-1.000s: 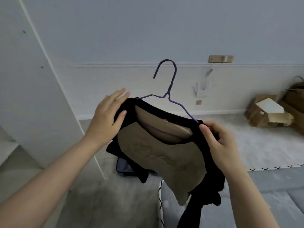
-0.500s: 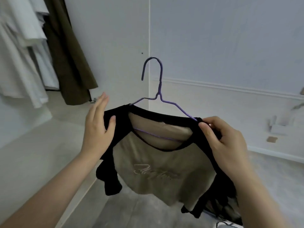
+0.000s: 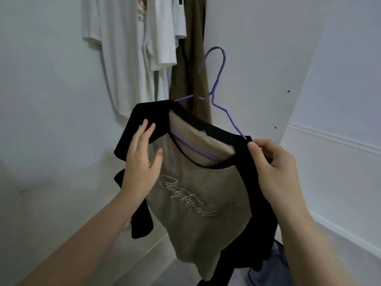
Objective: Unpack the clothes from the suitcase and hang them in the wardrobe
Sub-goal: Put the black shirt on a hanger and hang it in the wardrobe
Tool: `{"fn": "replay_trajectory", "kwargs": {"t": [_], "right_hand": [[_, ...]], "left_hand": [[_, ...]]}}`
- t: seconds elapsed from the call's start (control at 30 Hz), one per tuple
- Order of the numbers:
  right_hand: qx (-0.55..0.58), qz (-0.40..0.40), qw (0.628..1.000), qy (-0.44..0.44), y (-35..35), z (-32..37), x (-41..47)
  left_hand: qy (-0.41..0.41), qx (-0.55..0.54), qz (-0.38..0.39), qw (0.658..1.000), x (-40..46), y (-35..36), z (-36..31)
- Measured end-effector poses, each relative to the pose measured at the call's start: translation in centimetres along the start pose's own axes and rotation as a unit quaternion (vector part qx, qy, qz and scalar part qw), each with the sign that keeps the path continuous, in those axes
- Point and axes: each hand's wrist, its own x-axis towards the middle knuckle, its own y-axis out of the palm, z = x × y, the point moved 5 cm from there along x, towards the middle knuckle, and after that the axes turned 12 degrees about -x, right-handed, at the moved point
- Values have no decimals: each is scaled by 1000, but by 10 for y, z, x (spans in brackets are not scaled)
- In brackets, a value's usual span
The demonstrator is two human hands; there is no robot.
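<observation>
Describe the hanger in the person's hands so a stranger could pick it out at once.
Start at the open white wardrobe, where white T-shirts and an olive-brown garment hang. In front of them, the left hand and right hand hold up a beige top with black sleeves. The thin purple wire hanger is threaded through its neckline, the only purple thing there.
</observation>
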Motion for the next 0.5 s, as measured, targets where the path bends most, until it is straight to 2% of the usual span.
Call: {"fn": "replay_trajectory", "kwargs": {"t": [0.13, 0.2, 0.3, 0.37, 0.5], "right_hand": [[64, 44, 997, -3, 40, 9, 36], [116, 85, 989, 24, 61, 9, 55], [232, 162, 954, 94, 84, 8, 79], [274, 185, 937, 111, 91, 12, 97], [321, 210, 918, 102, 98, 31, 148]], "left_hand": [[-28, 22, 2, 999, 10, -9, 21], [-32, 16, 9, 999, 19, -8, 31], [-36, 28, 23, 999, 34, 3, 45], [-44, 41, 34, 998, 47, 12, 54], [-41, 64, 28, 997, 81, 33, 70]]}}
